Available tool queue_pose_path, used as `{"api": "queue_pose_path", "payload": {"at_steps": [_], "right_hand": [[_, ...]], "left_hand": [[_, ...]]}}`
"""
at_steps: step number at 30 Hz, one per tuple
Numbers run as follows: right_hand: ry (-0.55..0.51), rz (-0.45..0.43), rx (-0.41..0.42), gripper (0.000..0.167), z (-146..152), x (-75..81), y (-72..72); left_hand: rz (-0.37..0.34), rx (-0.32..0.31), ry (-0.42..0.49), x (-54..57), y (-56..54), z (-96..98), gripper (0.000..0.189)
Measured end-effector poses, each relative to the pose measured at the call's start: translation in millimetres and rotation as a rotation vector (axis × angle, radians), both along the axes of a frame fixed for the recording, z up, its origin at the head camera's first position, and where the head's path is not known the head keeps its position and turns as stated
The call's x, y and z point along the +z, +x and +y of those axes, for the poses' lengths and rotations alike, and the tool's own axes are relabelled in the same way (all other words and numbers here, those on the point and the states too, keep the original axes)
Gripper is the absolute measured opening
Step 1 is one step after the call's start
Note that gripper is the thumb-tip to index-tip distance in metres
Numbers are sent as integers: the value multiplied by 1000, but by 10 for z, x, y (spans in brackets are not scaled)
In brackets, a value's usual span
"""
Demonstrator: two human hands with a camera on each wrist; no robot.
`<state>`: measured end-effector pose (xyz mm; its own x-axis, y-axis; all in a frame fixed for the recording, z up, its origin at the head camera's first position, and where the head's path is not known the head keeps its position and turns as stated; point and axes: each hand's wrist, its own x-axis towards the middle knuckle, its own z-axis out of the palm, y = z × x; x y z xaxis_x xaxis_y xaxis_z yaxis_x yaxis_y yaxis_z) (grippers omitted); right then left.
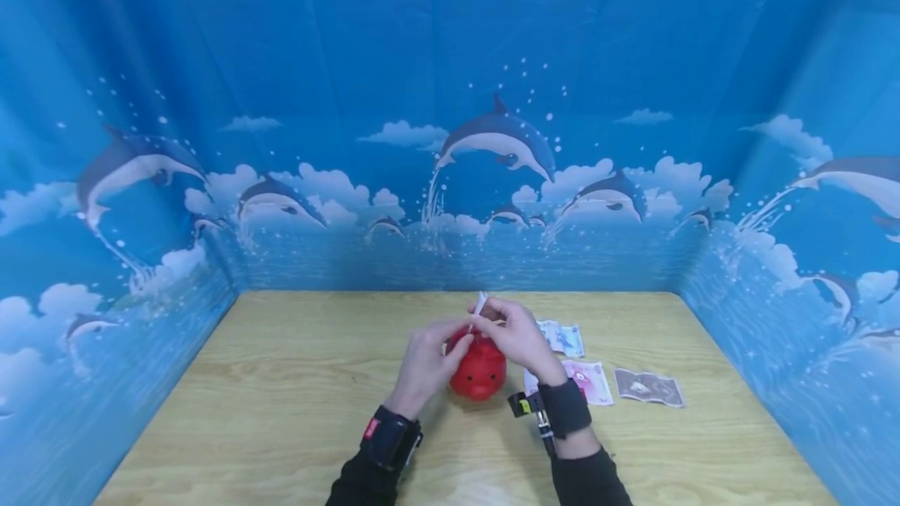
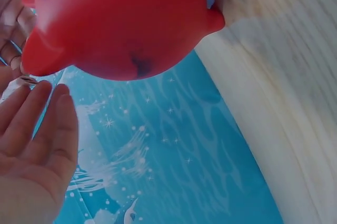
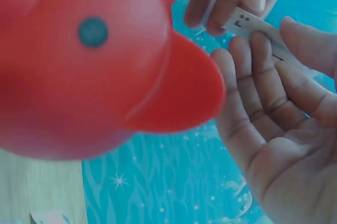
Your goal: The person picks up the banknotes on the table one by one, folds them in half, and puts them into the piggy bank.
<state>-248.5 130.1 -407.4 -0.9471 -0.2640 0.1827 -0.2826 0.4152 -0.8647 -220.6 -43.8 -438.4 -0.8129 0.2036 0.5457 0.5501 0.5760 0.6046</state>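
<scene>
A red piggy bank [image 1: 478, 373] stands on the table with its snout toward me. Just above its top, a narrow folded banknote [image 1: 480, 304] is held between both hands. My left hand [image 1: 429, 361] comes in from the left and pinches the note's lower end. From the right, my right hand [image 1: 519, 336] grips the note between thumb and fingers. The right wrist view shows the pale folded strip [image 3: 258, 30] with dark printing, beside the pig's ear [image 3: 184, 89]. Hands and ears hide the top of the pig in the head view.
To the right, on the wooden table [image 1: 281, 397], lie a blue banknote [image 1: 564, 339], a pink one [image 1: 592, 383] partly behind my right wrist, and a grey-brown one [image 1: 649, 387]. A blue dolphin-print curtain [image 1: 394, 178] encloses the back and sides.
</scene>
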Motion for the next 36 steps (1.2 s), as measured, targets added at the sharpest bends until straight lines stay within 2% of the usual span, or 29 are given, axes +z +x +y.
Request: {"api": "queue_pose_path", "payload": {"at_steps": [7, 14, 21, 26, 36], "right_hand": [[111, 48, -10, 16, 52, -1, -18], [179, 51, 11, 11, 79, -7, -31], [210, 13, 27, 6, 108, -39, -19], [221, 28, 33, 5, 101, -51, -14], [274, 41, 39, 4, 64, -57, -22]], "left_hand": [[-122, -4, -115, -38, 10, 37, 42], [-122, -45, -190, -62, 16, 61, 47], [-153, -31, -251, -96, 33, 71, 52], [-146, -31, -278, -121, 42, 72, 55], [-150, -24, -249, -122, 48, 89, 54]]}}
